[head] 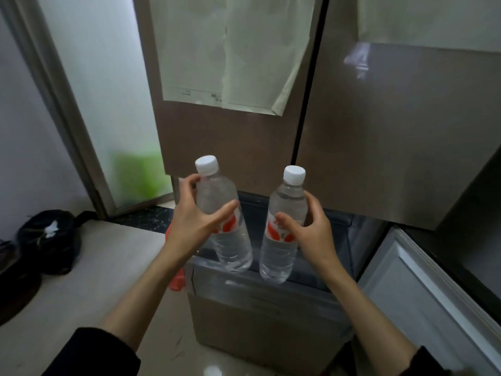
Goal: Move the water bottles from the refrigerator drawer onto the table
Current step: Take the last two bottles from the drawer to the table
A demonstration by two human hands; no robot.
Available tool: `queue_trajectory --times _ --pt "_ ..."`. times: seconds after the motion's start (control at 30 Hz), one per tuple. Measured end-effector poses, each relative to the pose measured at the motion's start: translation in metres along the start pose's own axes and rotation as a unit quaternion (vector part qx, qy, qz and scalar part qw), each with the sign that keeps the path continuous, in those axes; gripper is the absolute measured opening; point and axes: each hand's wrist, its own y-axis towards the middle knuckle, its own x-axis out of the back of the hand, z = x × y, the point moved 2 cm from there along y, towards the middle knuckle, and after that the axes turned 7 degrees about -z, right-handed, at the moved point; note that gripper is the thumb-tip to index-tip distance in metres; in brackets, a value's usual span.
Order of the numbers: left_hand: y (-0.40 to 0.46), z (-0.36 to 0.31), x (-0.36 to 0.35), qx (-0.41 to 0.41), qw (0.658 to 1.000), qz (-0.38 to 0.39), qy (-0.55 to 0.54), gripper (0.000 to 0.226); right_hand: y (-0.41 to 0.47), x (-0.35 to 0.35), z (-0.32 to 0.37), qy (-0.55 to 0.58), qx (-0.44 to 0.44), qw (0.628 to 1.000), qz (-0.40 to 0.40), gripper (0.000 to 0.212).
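My left hand (193,222) grips a clear water bottle (217,196) with a white cap and a red-and-white label, held upright and leaning slightly left. My right hand (309,230) grips a second water bottle (284,210) of the same kind, also upright. Both bottles hang above the pulled-out refrigerator drawer (260,291) below the brown refrigerator doors. The drawer's inside is mostly hidden behind the bottles and my arms. No table is in view.
The refrigerator doors (379,131) fill the upper view, with paper sheets (230,50) stuck on them. A second drawer (423,291) stands open at lower right. A black bag (51,237) lies on the floor at left beside a frosted glass door (103,104). Something red (177,278) sits left of the drawer.
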Motion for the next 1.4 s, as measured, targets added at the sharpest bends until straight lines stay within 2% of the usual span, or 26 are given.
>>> queue_trajectory --times 0.1,0.23,0.47,0.53,0.73,1.0,1.2,1.27,1.4 --pt "-0.016 -0.007 0.036 0.017 0.995 -0.089 -0.047 0.074 -0.01 -0.03 0.012 0.056 0.003 0.998 0.03 0.051" --pt "-0.038 0.0 0.1 0.058 0.978 -0.193 -0.057 0.065 -0.031 -0.091 0.023 0.08 -0.002 0.992 0.101 0.049" --pt "-0.099 0.029 0.248 0.103 0.943 -0.315 0.035 0.047 -0.091 -0.239 0.047 0.068 -0.004 0.97 0.233 0.041" --pt "-0.122 0.041 0.298 0.128 0.928 -0.347 0.05 0.046 -0.116 -0.29 0.056 0.066 0.001 0.962 0.265 0.03" --pt "-0.189 0.063 0.456 0.149 0.887 -0.407 0.156 0.044 -0.205 -0.443 0.084 0.088 -0.001 0.938 0.336 0.023" --pt "-0.249 0.082 0.615 0.205 0.823 -0.493 0.192 0.048 -0.311 -0.602 0.127 0.114 -0.007 0.874 0.473 0.047" --pt "-0.262 0.113 0.701 0.246 0.785 -0.533 0.196 0.055 -0.344 -0.704 0.143 0.1 0.01 0.837 0.538 0.04" --pt "-0.257 0.125 0.731 0.252 0.778 -0.542 0.193 0.056 -0.35 -0.742 0.145 0.091 0.023 0.824 0.558 0.042" --pt "-0.239 0.146 0.792 0.262 0.767 -0.545 0.213 0.064 -0.361 -0.821 0.149 0.087 0.039 0.807 0.583 0.059"
